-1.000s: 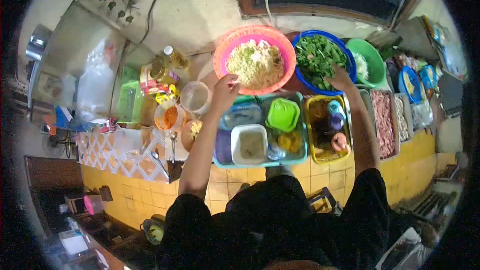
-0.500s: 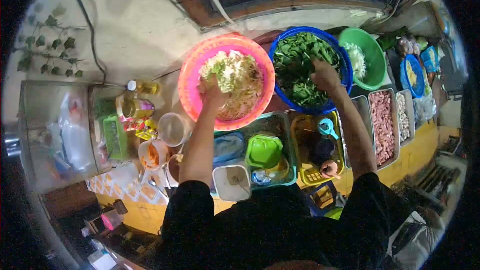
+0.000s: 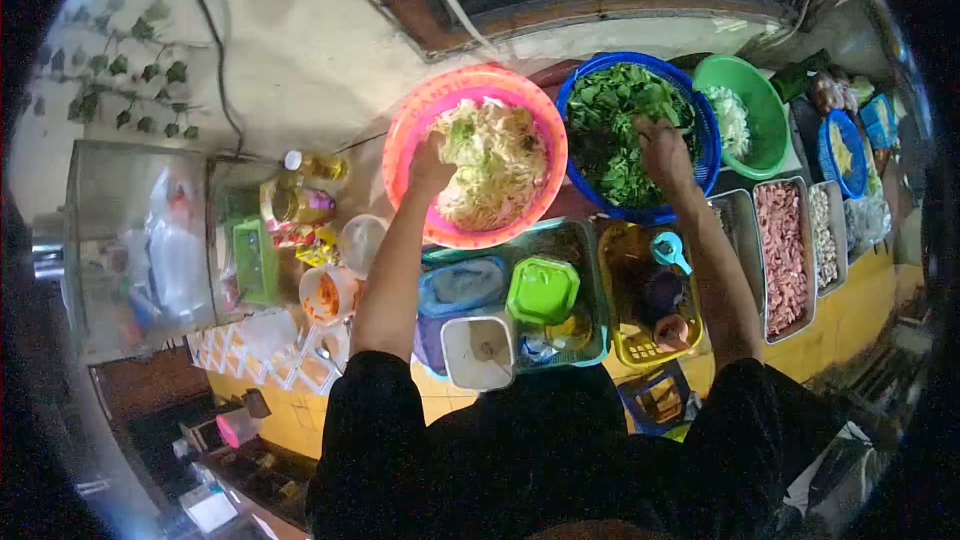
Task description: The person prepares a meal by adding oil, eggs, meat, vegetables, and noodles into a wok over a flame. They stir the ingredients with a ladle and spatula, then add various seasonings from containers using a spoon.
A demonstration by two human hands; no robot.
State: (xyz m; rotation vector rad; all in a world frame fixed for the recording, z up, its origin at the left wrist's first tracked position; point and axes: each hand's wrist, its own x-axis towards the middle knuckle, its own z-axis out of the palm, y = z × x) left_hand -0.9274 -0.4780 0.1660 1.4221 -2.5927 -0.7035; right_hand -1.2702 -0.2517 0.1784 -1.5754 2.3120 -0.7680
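Note:
My left hand (image 3: 431, 168) reaches into the left side of a pink basin (image 3: 402, 202) with an orange rim. It touches shredded pale cabbage (image 3: 497, 165), and its fingers are partly hidden there. My right hand (image 3: 668, 158) is inside a blue basket (image 3: 712, 155) of dark leafy greens (image 3: 622, 105). Its fingers are curled down and closed on some of the leaves. The two containers stand side by side by the wall.
A green basin (image 3: 770, 120) with chopped white pieces stands at right, behind metal trays, one with pink meat strips (image 3: 782, 250). Nearer me are a green container (image 3: 543, 290), a white tub (image 3: 478, 352) and a yellow basket (image 3: 640, 352). Jars (image 3: 300, 205) and a glass case (image 3: 140, 250) are at left.
The view has shifted, so the containers appear farther right. My left hand has moved toward the basin's left wall, and the cabbage lies more spread out. My right hand stays in the greens.

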